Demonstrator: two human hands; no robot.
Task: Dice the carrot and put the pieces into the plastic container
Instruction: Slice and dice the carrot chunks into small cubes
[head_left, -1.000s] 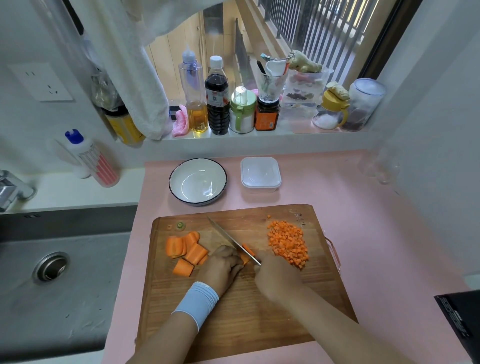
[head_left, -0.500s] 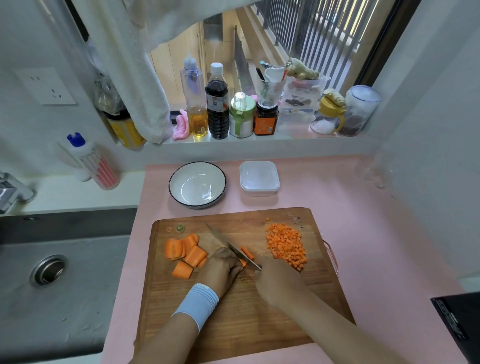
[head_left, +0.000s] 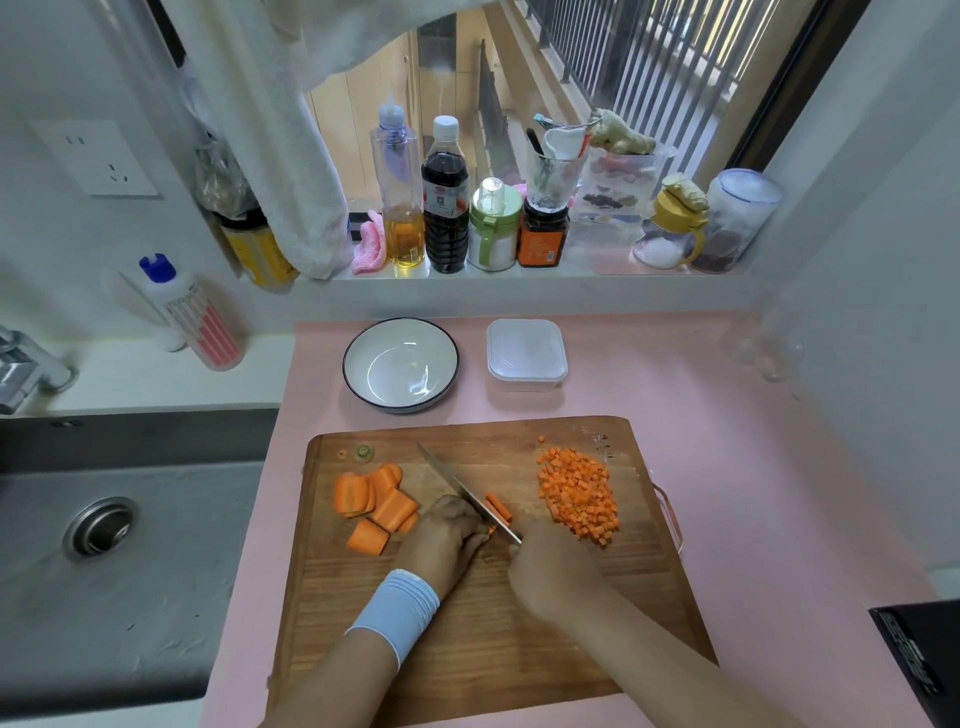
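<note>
**Item 1. Right grip** (head_left: 550, 569): nearest on the cutting board (head_left: 467, 649), closed around the handle of the knife (head_left: 457, 486). The handle itself is hidden under the hand. The blade runs away and to the left, edge down.

**Item 2. Left grip** (head_left: 449, 535), pale wristband (head_left: 397, 608) behind it: fingers curled over the held carrot piece (head_left: 490, 529), of which only a sliver of orange shows at the fingertips. The knuckles sit against the blade's flat.
Hazard: the piece is short, so the fingertips are just beside the edge. A slip or a roll of the piece would likely bring the blade onto a finger.

**Item 3. Cut strip** (head_left: 498, 508): lies loose just right of the blade.
Hazard: it may stick to the steel and get flicked away.

**Item 4. Carrot chunks** (head_left: 374, 501): left part of the board, uncut, stacked unevenly.
Hazard: their rounded faces may rock under the knife.

**Item 5. Diced pile** (head_left: 579, 493): right part of the board, none of it in the container yet.
Hazard: the heap spreads toward the board's edge, and a sweep could scatter cubes onto the pink surface (head_left: 753, 467).

**Item 6. Bowl** (head_left: 400, 364): beyond the board, on the left.

**Item 7. Plastic container** (head_left: 525, 353): beside the bowl, well apart from the pile, and apparently lidded.
Hazard: carrying the cubes across the gap invites spills, and the lid must come off first.
</note>
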